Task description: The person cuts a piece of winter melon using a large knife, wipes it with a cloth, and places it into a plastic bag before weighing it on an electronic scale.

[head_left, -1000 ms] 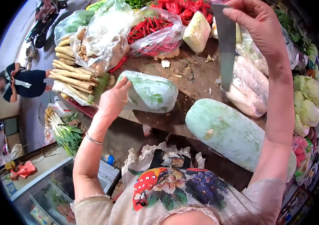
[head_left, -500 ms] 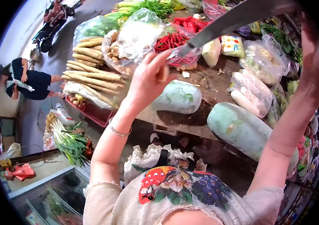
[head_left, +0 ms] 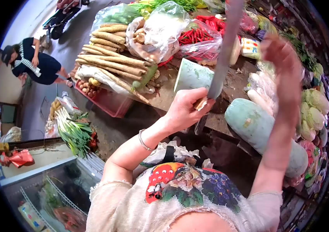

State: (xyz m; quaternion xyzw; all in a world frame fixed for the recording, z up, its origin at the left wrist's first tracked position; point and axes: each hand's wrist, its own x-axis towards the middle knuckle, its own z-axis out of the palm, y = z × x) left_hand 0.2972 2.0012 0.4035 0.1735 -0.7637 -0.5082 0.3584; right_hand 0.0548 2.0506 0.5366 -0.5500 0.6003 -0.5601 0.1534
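Note:
My left hand (head_left: 187, 107), with a bracelet at the wrist, is wrapped round the handle of a large knife (head_left: 229, 42). The long blade points up and away from me, passing in front of a cut piece of winter melon (head_left: 189, 75) on the table. My right hand (head_left: 282, 54) is raised over the right side of the table, smeared by motion, so its fingers cannot be made out. Below that forearm lies a long whole winter melon (head_left: 249, 118), partly hidden by the arm.
Long brown yams (head_left: 112, 63), bagged mushrooms (head_left: 141, 36) and red chillies (head_left: 195, 36) cover the table's far left and middle. Bagged white radishes (head_left: 258, 98) and cabbages (head_left: 313, 102) sit right. A red crate (head_left: 114, 106) stands at left; a person (head_left: 42, 65) is beyond.
My left hand has come lower and to the right, and the knife blade has swung from slanting rightward to nearly upright. My right hand has moved left from the upper right edge.

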